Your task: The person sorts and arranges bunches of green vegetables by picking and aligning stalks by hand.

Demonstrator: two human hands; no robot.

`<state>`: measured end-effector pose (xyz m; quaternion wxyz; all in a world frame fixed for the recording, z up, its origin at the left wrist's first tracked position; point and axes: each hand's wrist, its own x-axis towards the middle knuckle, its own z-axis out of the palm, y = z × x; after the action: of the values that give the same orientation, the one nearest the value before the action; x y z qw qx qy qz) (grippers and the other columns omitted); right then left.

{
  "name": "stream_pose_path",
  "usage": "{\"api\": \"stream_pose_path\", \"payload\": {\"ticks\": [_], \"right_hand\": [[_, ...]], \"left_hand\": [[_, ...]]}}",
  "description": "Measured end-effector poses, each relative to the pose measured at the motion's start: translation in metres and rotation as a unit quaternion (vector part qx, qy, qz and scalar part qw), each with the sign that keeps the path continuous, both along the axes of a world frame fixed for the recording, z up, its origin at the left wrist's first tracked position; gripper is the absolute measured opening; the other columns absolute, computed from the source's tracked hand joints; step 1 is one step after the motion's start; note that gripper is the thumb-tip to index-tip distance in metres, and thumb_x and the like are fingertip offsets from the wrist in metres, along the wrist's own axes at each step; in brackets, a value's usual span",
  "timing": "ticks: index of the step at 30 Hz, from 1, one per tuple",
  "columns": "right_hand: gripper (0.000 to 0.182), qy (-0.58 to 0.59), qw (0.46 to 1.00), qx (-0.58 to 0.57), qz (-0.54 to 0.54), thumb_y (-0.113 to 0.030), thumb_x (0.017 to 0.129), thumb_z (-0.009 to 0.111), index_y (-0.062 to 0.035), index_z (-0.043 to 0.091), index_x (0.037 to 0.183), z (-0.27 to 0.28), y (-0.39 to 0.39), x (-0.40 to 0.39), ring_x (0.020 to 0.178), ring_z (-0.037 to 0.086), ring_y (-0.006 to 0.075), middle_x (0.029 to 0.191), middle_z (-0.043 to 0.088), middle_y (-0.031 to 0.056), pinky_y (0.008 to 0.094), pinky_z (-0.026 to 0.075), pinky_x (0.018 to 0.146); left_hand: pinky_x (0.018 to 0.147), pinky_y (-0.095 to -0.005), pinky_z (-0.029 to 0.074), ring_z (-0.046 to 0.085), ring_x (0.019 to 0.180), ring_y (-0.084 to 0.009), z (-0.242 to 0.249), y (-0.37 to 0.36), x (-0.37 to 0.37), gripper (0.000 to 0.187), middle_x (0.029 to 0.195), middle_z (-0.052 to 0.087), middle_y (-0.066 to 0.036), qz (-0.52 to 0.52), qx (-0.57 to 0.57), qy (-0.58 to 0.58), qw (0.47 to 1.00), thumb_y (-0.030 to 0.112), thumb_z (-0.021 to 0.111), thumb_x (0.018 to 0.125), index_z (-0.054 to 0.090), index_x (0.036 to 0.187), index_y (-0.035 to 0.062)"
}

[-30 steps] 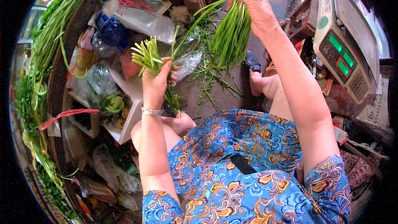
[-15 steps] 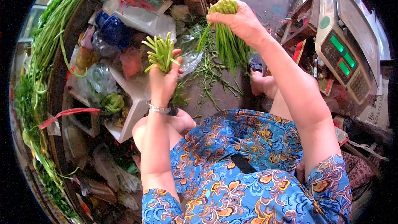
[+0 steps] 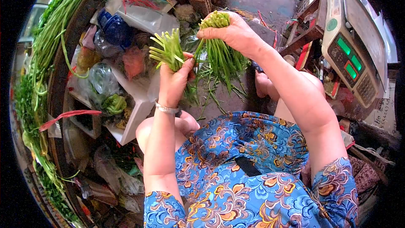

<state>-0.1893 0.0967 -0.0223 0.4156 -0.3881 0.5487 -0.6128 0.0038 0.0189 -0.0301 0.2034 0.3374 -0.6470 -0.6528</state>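
Note:
My left hand is wrapped round a short bunch of green vegetable stems, whose cut ends fan out above my fingers. Higher and to the right, my right hand grips a larger bunch of green stems close to its cut ends. Its long thin part hangs down over the floor. The two bunches are near each other, with a small gap between them. Loose green trimmings lie scattered on the floor below.
A digital scale with a lit green display stands at the right. Long green vegetables line a ledge at the left. Beside it are a white foam box, plastic bags and a dark blue container.
My right hand has moved left and slightly down with its bunch. My left hand has shifted a little to the right with its stems, so the two bunches are closer together.

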Motion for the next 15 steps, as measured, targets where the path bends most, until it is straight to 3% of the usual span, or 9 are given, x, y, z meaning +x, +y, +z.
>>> {"api": "stream_pose_path", "payload": {"ticks": [7, 15], "right_hand": [[0.012, -0.068, 0.983, -0.042, 0.165, -0.009, 0.081, 0.068, -0.0024, 0.064, 0.090, 0.011, 0.007, 0.008, 0.082, 0.062, 0.0111, 0.085, 0.068, 0.0045, 0.0260, 0.049, 0.079], [0.018, -0.064, 0.996, 0.005, 0.058, -0.009, 0.077, 0.073, -0.0023, 0.065, 0.091, 0.001, 0.003, 0.004, 0.076, 0.059, 0.0086, 0.082, 0.065, 0.0001, 0.0246, 0.048, 0.073]], "left_hand": [[0.051, -0.0235, 0.044, 0.056, 0.057, -0.0118, 0.001, -0.006, 0.003, 0.011, 0.075, 0.061, -0.003, 0.005, 0.119, 0.036, 0.992, 0.010, 0.062, 0.085, 0.062, 0.093, 0.0022], [0.053, -0.0213, 0.044, 0.055, 0.057, -0.0096, 0.007, 0.000, -0.002, 0.020, 0.080, 0.065, -0.006, -0.071, 0.102, -0.002, 0.992, 0.009, 0.064, 0.086, 0.062, 0.103, -0.0011]]}}
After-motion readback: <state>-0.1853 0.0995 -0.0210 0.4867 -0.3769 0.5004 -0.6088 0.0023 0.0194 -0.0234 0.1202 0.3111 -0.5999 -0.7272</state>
